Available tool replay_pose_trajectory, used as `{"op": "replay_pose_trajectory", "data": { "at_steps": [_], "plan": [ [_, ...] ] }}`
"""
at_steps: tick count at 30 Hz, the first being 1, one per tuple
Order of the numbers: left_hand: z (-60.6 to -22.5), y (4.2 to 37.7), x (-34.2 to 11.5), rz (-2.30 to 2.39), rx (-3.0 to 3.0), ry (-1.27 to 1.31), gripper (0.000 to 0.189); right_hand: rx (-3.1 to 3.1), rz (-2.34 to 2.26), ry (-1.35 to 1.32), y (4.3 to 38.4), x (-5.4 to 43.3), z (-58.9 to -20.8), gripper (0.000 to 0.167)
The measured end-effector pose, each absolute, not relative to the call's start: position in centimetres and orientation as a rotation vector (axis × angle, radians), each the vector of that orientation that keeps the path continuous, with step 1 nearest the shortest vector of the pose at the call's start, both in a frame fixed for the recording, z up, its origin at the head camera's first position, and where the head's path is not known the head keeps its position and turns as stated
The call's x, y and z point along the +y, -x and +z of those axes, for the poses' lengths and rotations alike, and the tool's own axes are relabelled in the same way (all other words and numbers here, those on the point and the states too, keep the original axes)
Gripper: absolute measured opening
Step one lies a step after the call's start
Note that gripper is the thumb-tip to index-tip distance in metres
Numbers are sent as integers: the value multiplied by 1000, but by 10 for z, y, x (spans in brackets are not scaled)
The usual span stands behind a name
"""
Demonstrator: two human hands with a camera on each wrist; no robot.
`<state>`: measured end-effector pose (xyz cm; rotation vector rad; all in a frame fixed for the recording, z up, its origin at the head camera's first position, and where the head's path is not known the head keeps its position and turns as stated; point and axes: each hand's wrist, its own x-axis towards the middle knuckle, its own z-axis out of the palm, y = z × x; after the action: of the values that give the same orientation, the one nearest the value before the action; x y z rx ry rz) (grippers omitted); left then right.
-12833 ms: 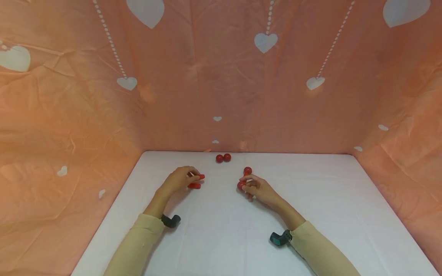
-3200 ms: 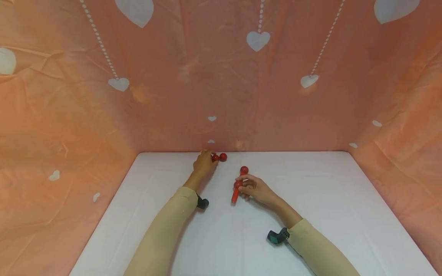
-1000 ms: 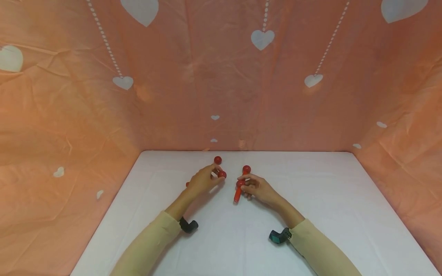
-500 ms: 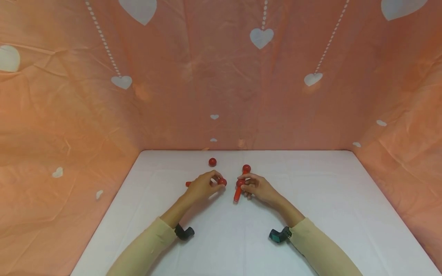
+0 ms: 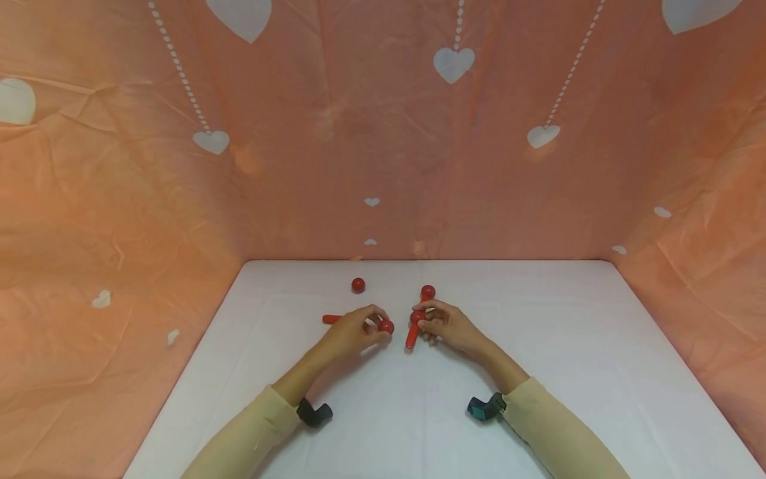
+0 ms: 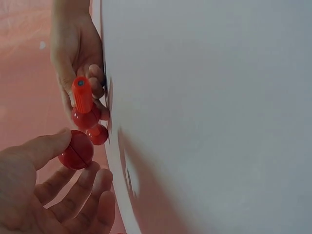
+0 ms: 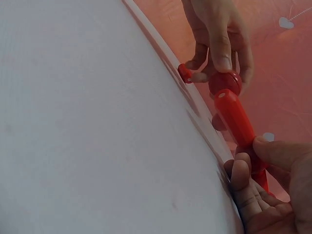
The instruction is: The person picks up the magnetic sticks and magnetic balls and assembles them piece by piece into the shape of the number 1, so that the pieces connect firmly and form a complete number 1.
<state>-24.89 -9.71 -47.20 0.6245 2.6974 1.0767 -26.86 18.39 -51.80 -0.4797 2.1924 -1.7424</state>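
My right hand (image 5: 451,329) pinches a joined red piece between thumb and fingers. In it, a far ball (image 5: 427,291), a middle ball (image 5: 417,318) and a stick (image 5: 411,336) pointing toward me stand in line. My left hand (image 5: 353,331) holds a separate glossy red ball (image 6: 76,150) at its thumb and fingertips; a thin groove crosses it. In the right wrist view, that ball (image 7: 225,83) overlaps the end of the stick (image 7: 235,118), while the head view shows a gap. Partly behind the left hand lies a loose red stick (image 5: 331,319).
Another red ball (image 5: 358,285) rests on the white tabletop (image 5: 538,332) beyond the left hand. Orange cloth walls (image 5: 395,146) with pale hearts rise behind and at both sides. Each wrist wears a dark camera mount (image 5: 486,407).
The near stick has joined the right hand's piece since the oldest frame. My left hand took a ball from the back and brought it nearer me; the other ball rolled left.
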Motion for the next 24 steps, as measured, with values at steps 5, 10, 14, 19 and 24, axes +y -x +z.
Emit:
{"op": "replay_pose_trajectory", "data": {
  "at_steps": [5,10,14,19,24],
  "plan": [
    [-476,245,-99,1083,2666,-610,31,2203,-1737,494,268,184,-517,42],
    [-478,240,-100,1091,2624,-576,32,2192,-1742,494,268,184,-518,41],
    [-479,237,-101,1077,2609,-608,30,2199,-1738,500,268,184,-519,42],
    [-481,234,-102,1083,2579,-657,28,2208,-1730,501,268,184,-519,43],
    [-482,230,-100,1076,2557,-641,30,2191,-1752,523,270,185,-521,42]
  ]
}}
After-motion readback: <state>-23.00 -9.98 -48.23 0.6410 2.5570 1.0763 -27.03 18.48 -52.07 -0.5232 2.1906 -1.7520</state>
